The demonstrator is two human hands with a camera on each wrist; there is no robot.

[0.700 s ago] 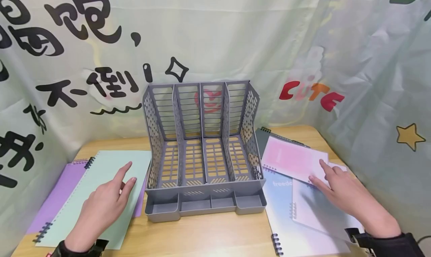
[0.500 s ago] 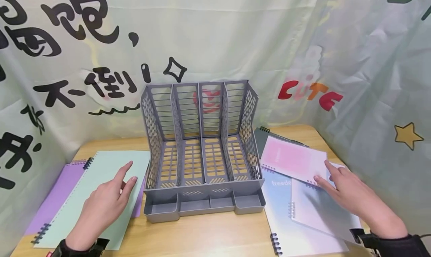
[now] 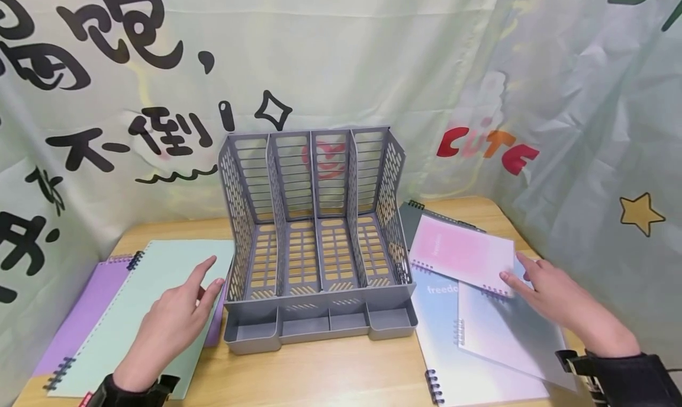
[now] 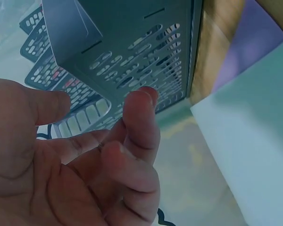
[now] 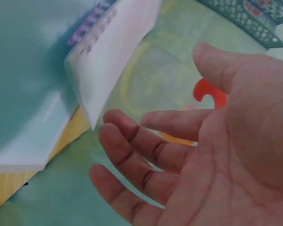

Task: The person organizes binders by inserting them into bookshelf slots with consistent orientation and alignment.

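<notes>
My left hand [image 3: 173,324] hovers over a mint-green spiral notebook [image 3: 138,288], index finger and thumb apart and the other fingers loosely bent; its palm holds nothing in the left wrist view. Under the mint notebook lies a purple notebook [image 3: 80,318]. My right hand [image 3: 559,294] is by the right end of a small pink spiral notebook [image 3: 458,250], its fingers relaxed and nothing in the palm in the right wrist view. Beneath the pink one lie a pale notebook [image 3: 511,336], a blue-and-white notebook [image 3: 437,312] and a dark notebook [image 3: 409,220].
A grey desk organizer [image 3: 319,297] stands mid-table, with several tall slots and a row of low front trays. Its right side nearly meets the notebook pile. A printed cloth [image 3: 330,51] hangs behind the wooden table [image 3: 319,371] and along its sides.
The right hand has drawn back rightward off the pink notebook's end. The left hand has shifted slightly right over the mint notebook. The whole head view has slid a little to the left.
</notes>
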